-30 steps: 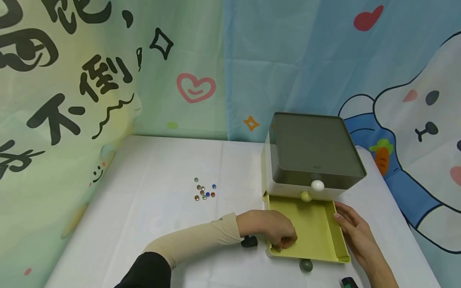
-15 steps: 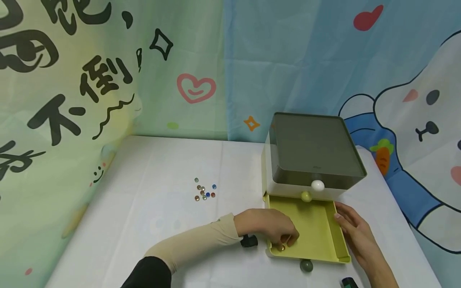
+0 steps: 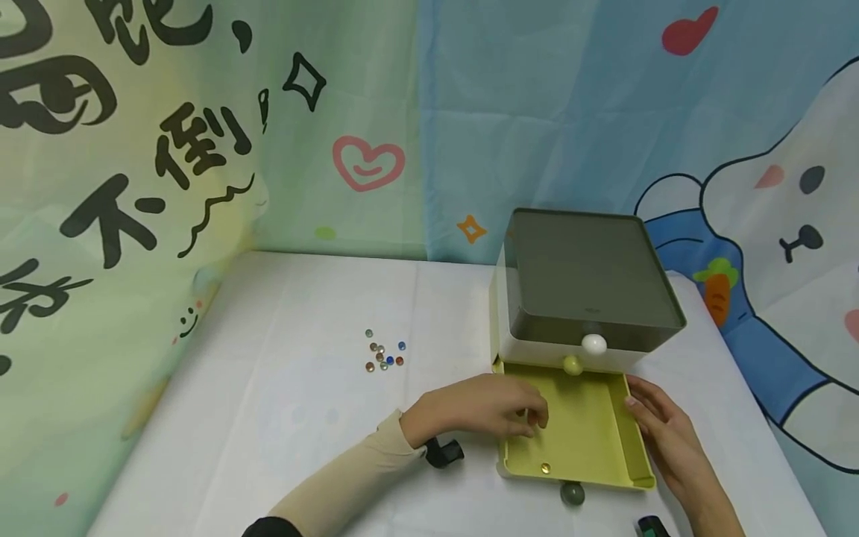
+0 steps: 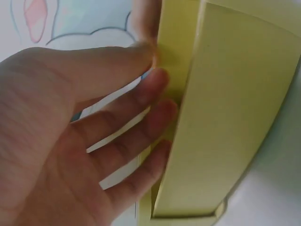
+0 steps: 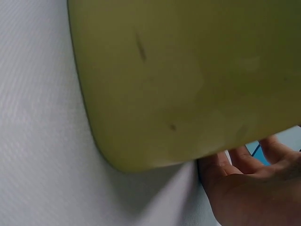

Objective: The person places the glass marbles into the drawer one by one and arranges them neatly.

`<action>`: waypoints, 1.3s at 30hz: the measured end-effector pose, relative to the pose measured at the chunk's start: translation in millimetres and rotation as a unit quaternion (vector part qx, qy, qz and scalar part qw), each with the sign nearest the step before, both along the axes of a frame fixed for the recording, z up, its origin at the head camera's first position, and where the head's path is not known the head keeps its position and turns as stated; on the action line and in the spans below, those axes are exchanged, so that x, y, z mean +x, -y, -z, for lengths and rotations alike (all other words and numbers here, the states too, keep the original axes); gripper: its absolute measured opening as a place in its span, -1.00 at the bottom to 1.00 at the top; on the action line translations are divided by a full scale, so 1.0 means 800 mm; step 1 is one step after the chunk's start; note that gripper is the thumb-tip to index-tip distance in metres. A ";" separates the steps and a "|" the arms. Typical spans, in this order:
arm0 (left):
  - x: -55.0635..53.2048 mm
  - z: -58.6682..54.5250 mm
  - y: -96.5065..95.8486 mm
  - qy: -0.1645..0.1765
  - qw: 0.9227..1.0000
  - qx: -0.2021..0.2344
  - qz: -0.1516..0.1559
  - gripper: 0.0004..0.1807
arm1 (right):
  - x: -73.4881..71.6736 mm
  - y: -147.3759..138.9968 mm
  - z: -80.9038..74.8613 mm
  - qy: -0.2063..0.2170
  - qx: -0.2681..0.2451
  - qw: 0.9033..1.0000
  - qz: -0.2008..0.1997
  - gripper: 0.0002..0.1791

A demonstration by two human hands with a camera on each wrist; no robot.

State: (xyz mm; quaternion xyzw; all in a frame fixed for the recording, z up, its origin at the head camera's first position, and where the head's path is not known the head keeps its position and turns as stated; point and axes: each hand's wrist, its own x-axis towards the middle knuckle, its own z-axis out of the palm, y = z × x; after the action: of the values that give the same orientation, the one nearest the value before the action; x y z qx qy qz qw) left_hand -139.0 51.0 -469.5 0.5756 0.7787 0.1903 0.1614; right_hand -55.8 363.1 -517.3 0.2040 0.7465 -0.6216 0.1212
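Note:
A yellow-green drawer [image 3: 577, 440] is pulled out from the low front of a small cabinet [image 3: 590, 268] with a dark grey lid. One small shiny gold bead [image 3: 546, 468] lies inside, near the drawer's front wall. My left hand [image 3: 486, 406] hovers over the drawer's left edge, its fingers loosely bent with nothing between them. My right hand [image 3: 671, 436] rests against the drawer's right wall, thumb at the rim and fingers along the outside. In the right wrist view, the drawer's yellow outer surface [image 5: 178, 84] fills much of the frame, with the fingers [image 5: 244, 162] at its lower edge.
Several small shiny beads [image 3: 379, 357] in blue, amber and clear tones lie scattered on the white table [image 3: 302, 418], left of the cabinet. Round knobs in white [image 3: 593, 344], yellow [image 3: 573, 365] and grey-green [image 3: 573, 493] stick out in front. A printed cloth [image 3: 523, 112] hangs behind.
My left hand has let go of the gold bead in the drawer's front left corner area and moved up and left. My right hand has stayed at the drawer's right wall.

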 end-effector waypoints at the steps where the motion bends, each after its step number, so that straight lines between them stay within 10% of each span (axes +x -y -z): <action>1: -0.001 0.000 0.005 0.000 1.000 0.012 -0.007 -0.84 | 0.000 0.000 0.000 -0.002 -0.001 1.000 0.002 -0.22; 15: 0.003 0.003 0.072 0.044 0.976 0.160 -0.138 -0.84 | 0.005 -0.001 0.001 -0.014 0.024 1.000 -0.010 -0.21; 33: 0.017 0.038 0.146 0.081 0.865 0.272 -0.414 -0.85 | 0.003 0.006 -0.003 0.048 0.103 0.993 0.009 -0.13; 39: 0.019 0.045 0.169 0.043 0.841 0.280 -0.461 -0.83 | 0.005 0.007 0.000 0.042 0.107 0.993 0.018 -0.16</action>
State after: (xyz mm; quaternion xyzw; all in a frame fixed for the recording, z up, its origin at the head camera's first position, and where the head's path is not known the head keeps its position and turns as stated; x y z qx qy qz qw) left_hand -123.6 -83.9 -505.5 0.1619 0.8599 0.4775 -0.0796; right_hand -52.0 357.4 -517.5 0.2555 0.7993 -0.5309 0.1187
